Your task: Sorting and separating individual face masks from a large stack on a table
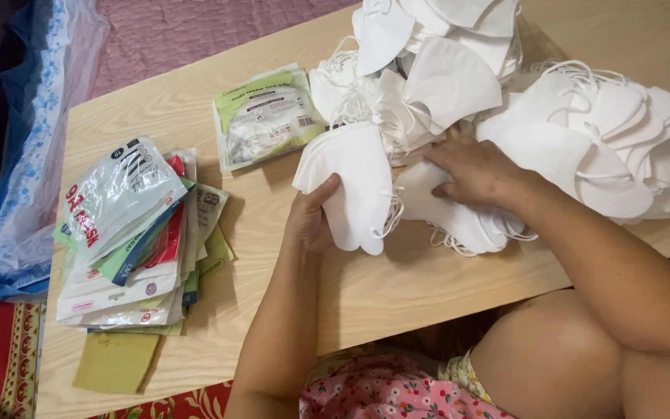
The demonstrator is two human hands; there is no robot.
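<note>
My left hand (pixel 312 217) grips a small stack of folded white face masks (pixel 350 182), held upright over the light wooden table (pixel 397 287). My right hand (pixel 474 171) lies flat, fingers spread, on more white masks (pixel 459 221) lying on the table, touching them. Behind both hands rises a big loose heap of white masks (pixel 443 70), and another fanned pile of masks (pixel 606 147) spreads to the right.
A green-and-white sealed mask packet (pixel 267 116) lies at the table's middle back. A stack of flat printed plastic pouches (pixel 133 233) sits on the left side. A blue plastic bag (pixel 25 155) hangs off the left edge. My knees and floral clothing are below the near edge.
</note>
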